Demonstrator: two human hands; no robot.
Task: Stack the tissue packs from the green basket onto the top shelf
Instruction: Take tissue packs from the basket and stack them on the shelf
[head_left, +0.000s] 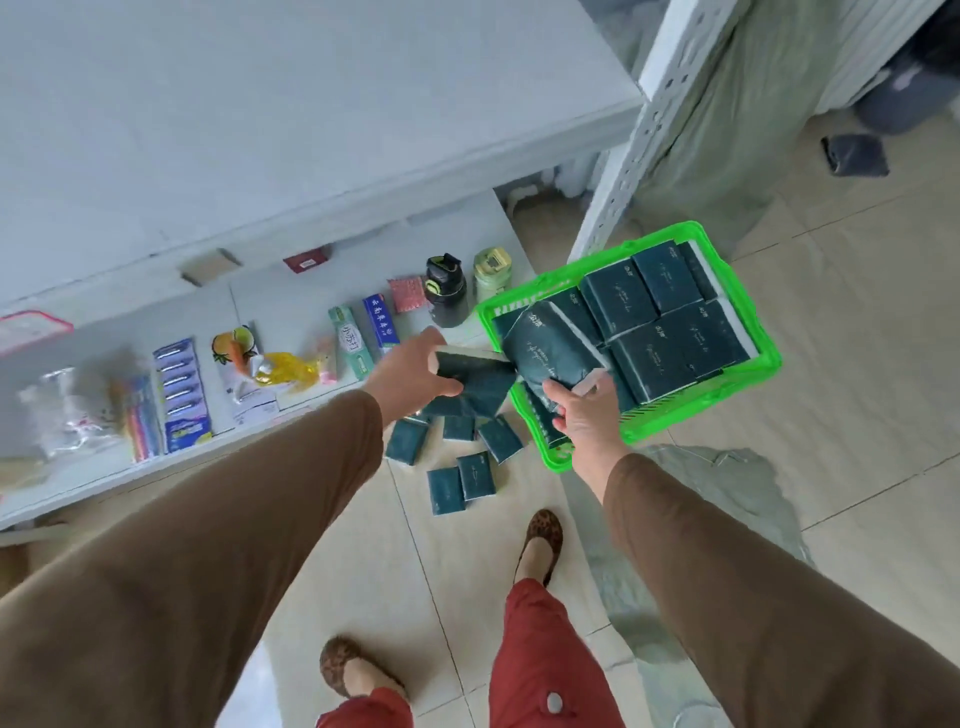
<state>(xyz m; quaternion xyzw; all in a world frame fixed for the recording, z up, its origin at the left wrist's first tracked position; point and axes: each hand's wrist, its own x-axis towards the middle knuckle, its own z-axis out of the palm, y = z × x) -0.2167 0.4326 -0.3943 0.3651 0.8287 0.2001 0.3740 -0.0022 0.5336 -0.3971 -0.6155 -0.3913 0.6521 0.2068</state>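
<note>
Tissue packs, dark teal, fill the green basket (670, 415) on the tiled floor (857, 364), lying flat in rows with their long sides running toward the basket's far right corner. The right hand (584, 421) reaches in at the near left corner, fingers curled round a large pack (550, 353) that is tipped up on its end, its long axis slanting up toward the basket's far left rim. The left hand (415, 374) grips another pack (470, 364) just outside the basket's left wall, held on edge, long axis pointing right toward the basket; its white side strip faces up. A dark fold of wrapping hangs under it, hard to make out.

Small packs (457, 467) lie scattered on the floor below both hands, pointing every which way, some partly hidden by the left hand. The top shelf (260, 104) is a pale slab, cut off at the left and top edges. On the lower shelf (260, 306): toothpaste boxes (363, 332), a black bottle (444, 291), a green jar (491, 275), toothbrushes (140, 415). Further left the items blur.
</note>
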